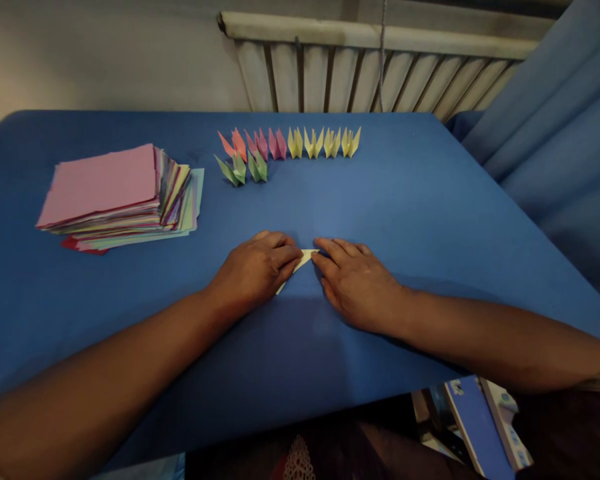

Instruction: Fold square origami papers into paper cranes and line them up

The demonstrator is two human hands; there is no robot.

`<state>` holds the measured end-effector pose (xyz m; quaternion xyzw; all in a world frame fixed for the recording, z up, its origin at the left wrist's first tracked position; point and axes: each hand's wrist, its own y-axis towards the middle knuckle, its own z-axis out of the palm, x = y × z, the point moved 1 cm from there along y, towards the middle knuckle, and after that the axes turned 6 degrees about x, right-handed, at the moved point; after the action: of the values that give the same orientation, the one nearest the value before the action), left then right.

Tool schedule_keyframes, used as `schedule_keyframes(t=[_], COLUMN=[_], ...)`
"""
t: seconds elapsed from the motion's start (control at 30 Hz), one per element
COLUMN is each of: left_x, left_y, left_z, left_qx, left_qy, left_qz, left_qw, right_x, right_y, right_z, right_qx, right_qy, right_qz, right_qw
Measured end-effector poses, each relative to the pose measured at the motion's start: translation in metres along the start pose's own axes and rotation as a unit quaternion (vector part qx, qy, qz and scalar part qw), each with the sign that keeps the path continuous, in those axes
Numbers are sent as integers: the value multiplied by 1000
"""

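A small piece of folded pale yellow paper [307, 256] lies on the blue table between my hands, with one point running down toward the near left. My left hand [260, 267] covers much of it, its fingers closed over the left side. At the paper's right corner, the fingertips of my right hand [355, 280] pinch the edge, while the rest of that hand rests low over the tabletop. The covered part of the folds is hidden by my fingers.
Folded paper cranes stand in rows farther back: several yellow ones [314, 143], pink ones [277, 145], an orange-red one [237, 143] and green ones [257, 167]. A tall stack of coloured paper sheets [105, 183] sits at left. Behind the table [405, 200] are a radiator [340, 73] and a blue curtain [555, 133].
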<state>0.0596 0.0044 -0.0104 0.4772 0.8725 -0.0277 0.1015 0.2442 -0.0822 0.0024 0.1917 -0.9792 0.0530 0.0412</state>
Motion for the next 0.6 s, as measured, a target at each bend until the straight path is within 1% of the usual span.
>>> schedule_keyframes(t=[0.23,0.33,0.43,0.6], left_x=[-2,-2,-3,-1], left_y=[-1,-1,-1,-3], left_z=[-1,-2,-3,-3], left_qx=[9,7,4,-2], left_qy=[8,6,11,12], left_qz=[13,16,15,24], left_qw=[1000,1000,1000,1000], right_x=[-7,-8,-7,-3], right_y=[4,6,4,-1], right_z=[6,8,5,-3], right_qx=[-34,-15,4,6], right_qy=[42,28,3,-33], right_qz=[31,14,8,18], right_qw=[998,999,1000,999])
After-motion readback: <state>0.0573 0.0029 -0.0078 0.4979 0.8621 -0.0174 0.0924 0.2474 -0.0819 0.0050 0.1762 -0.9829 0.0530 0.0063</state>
